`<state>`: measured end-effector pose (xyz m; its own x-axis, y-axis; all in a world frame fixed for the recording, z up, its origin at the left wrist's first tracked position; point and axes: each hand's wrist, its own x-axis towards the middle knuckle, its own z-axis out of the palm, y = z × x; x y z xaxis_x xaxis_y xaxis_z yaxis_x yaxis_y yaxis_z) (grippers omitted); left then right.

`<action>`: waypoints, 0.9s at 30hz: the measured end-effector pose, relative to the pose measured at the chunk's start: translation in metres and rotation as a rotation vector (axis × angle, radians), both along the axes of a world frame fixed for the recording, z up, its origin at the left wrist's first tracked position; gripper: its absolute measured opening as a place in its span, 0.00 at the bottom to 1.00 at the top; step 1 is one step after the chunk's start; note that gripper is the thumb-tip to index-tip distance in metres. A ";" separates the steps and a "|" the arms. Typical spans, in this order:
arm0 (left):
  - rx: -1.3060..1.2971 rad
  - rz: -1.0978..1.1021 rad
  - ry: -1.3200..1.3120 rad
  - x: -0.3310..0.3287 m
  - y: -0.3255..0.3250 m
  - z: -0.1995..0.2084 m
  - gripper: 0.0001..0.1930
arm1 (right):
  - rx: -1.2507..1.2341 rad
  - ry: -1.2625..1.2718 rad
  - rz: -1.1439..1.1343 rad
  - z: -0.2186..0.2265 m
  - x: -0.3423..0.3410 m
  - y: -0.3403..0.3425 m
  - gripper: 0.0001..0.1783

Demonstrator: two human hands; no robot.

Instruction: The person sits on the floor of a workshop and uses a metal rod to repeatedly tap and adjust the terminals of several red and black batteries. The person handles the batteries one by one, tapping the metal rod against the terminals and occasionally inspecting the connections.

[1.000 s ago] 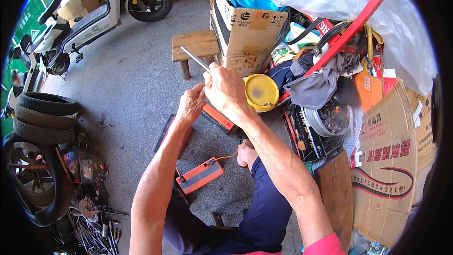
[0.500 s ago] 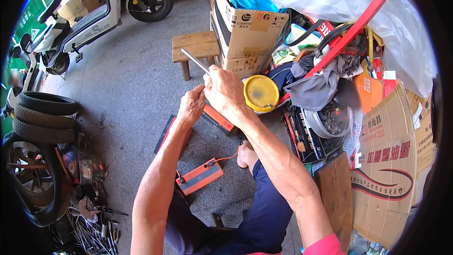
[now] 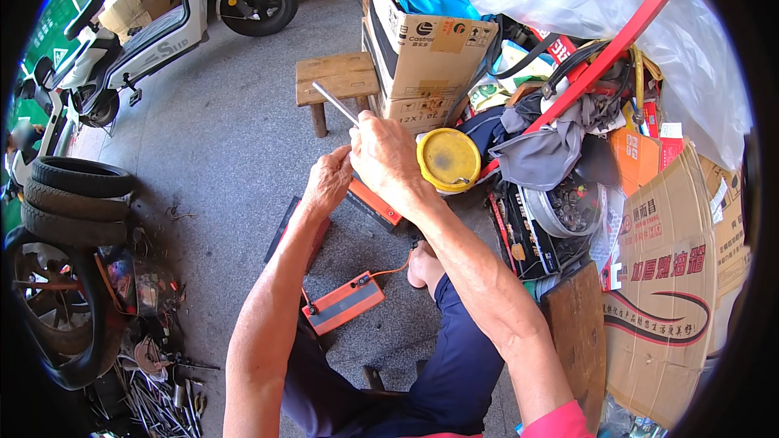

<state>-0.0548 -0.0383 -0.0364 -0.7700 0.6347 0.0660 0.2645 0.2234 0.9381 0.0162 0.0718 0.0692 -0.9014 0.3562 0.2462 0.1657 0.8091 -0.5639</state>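
My right hand [image 3: 385, 154] is closed around a thin silvery metal rod [image 3: 334, 102], whose bare end sticks out toward the far left; the rest is hidden in the fist. Right beside it, my left hand [image 3: 329, 181] has its fingers pinched together, and what they hold is hidden. Below the hands lies an orange and grey battery-like block [image 3: 346, 305] with dark terminals and an orange wire [image 3: 395, 269]. A second orange-topped block [image 3: 376, 202] sits just under my right wrist. Partly behind my left forearm is a dark, red-sided block [image 3: 286, 229].
A wooden stool [image 3: 337, 79] stands ahead, beside stacked cardboard boxes [image 3: 434, 57]. A yellow round lid [image 3: 449, 160] and cluttered parts lie to the right, near a leaning cardboard sheet [image 3: 661, 284]. Stacked tyres [image 3: 77, 199], loose tools [image 3: 158, 397] and a white scooter [image 3: 154, 53] are left.
Both hands stay almost in place. The rod's exposed end has shifted very slightly.
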 end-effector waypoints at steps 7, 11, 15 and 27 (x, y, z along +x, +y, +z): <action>-0.001 -0.020 0.016 -0.001 -0.004 0.001 0.20 | -0.055 0.002 0.032 -0.001 0.001 -0.001 0.10; -0.026 -0.018 0.048 -0.002 -0.001 -0.002 0.20 | -0.084 0.041 0.048 -0.001 0.004 0.002 0.11; -0.003 -0.031 0.040 -0.003 -0.003 -0.006 0.20 | -0.076 0.024 0.042 -0.002 0.002 0.002 0.11; 0.009 0.015 -0.013 -0.008 -0.006 -0.006 0.17 | 0.097 0.051 0.286 -0.005 -0.015 0.014 0.07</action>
<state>-0.0627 -0.0446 -0.0420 -0.7801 0.6227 0.0614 0.2489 0.2187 0.9435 0.0016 0.0856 0.0639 -0.9475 0.0620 0.3138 -0.1032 0.8693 -0.4834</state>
